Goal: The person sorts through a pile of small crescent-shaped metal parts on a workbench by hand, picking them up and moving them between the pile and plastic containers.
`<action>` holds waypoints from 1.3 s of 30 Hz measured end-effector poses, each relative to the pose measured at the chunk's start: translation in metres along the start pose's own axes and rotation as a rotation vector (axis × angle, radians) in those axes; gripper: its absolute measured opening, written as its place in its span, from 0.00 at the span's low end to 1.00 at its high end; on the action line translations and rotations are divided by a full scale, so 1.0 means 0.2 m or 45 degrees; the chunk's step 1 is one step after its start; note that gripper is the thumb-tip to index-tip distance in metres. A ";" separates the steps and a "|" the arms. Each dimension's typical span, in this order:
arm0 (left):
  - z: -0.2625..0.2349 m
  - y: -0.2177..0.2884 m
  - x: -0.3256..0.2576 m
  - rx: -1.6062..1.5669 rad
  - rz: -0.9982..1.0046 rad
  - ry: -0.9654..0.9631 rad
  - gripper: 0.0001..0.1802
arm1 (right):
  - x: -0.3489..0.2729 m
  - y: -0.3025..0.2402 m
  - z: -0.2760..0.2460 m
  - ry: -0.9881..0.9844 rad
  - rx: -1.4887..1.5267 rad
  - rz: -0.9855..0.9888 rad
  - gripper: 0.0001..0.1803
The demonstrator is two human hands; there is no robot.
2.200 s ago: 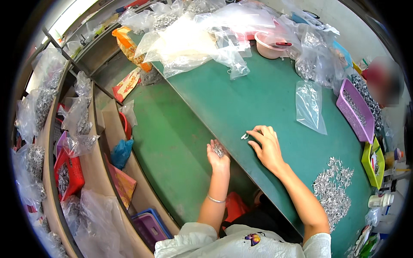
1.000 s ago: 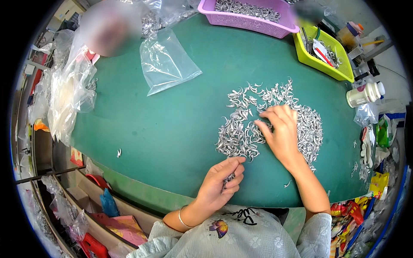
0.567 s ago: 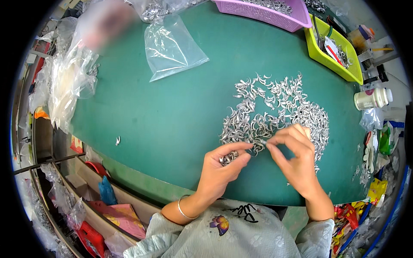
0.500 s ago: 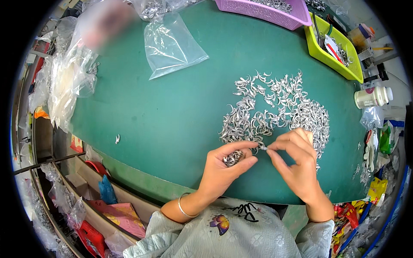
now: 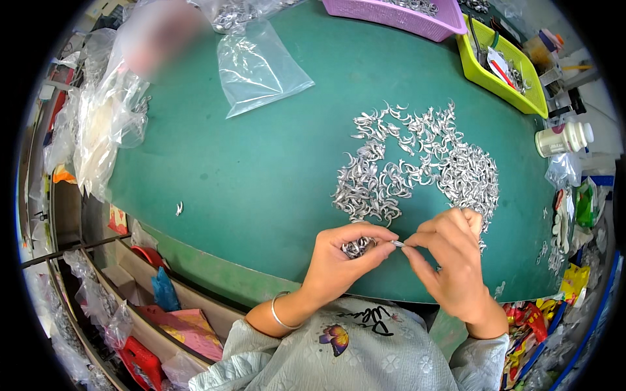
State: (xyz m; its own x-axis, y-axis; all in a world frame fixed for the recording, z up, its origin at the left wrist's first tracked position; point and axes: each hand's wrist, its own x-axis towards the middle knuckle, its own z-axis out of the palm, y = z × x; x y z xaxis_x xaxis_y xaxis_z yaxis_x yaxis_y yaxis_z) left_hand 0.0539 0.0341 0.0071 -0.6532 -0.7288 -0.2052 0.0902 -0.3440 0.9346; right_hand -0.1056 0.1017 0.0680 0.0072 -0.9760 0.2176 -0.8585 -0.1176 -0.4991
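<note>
Left hand (image 5: 339,260) is seen cupped at the near edge of the green table (image 5: 261,163), its fingers curled around a small clutch of metal pieces (image 5: 357,247) — thumb and forefinger are pinched on one more piece (image 5: 396,243) at the tips. Right hand (image 5: 450,260) is brought against it from the right, its own thumb and forefinger closed on the same piece, so the two hands meet fingertip to fingertip just above the table's edge. A thin bangle (image 5: 277,313) is worn on the left wrist.

Just beyond the hands a wide pile (image 5: 424,163) of the same silvery curved pieces is spread over the table. One stray piece (image 5: 178,208) lies well apart to the left. Farther back, a clear bag (image 5: 261,68) is laid flat, a purple basket (image 5: 417,16) and a yellow tray (image 5: 502,81) are set at the far right — a white bottle (image 5: 564,138) lies on its side near them.
</note>
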 end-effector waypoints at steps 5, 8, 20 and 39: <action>0.00 -0.05 0.00 0.150 0.054 0.149 0.06 | 0.07 0.13 0.06 -0.144 0.120 0.095 0.07; -0.03 -0.06 0.00 0.152 0.003 0.196 0.06 | 0.13 0.25 0.13 -0.227 0.011 0.197 0.06; -0.06 -0.06 -0.02 -0.405 -0.209 0.105 0.12 | 0.30 0.42 0.35 0.216 -0.004 0.139 0.07; 0.01 -0.02 -0.02 0.009 0.156 0.156 0.12 | -0.04 0.12 0.16 0.030 1.592 0.683 0.06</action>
State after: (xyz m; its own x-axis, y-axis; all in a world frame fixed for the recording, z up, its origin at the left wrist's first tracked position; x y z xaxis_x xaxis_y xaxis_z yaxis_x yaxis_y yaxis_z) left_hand 0.0548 0.0393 0.0050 -0.5413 -0.8318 -0.1227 0.1584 -0.2442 0.9567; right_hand -0.1103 0.1002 0.0276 -0.1971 -0.9519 -0.2346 0.2817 0.1742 -0.9436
